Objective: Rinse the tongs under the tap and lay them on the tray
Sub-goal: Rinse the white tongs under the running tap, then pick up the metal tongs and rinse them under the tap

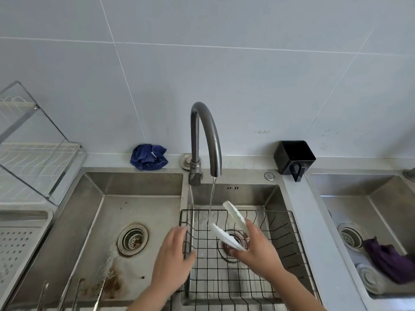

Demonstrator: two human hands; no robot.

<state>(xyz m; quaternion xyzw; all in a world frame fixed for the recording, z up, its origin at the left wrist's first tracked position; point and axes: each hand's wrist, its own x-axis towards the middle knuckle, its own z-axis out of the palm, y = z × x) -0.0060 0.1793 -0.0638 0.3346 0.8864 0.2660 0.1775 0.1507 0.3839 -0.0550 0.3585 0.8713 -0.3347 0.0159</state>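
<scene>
I am standing at the sink (pixel 143 189), leaning over its wire basket (pixel 280 239) at five o'clock. My right hand (pixel 258 248) is reaching in from five o'clock, fingers closed around the hinge end of the white tongs (pixel 231 223), their arms splayed toward twelve, one tip touching the stream from the tap (pixel 205 135). My left hand (pixel 173 259) is hovering empty at six o'clock, fingers loosely spread.
</scene>
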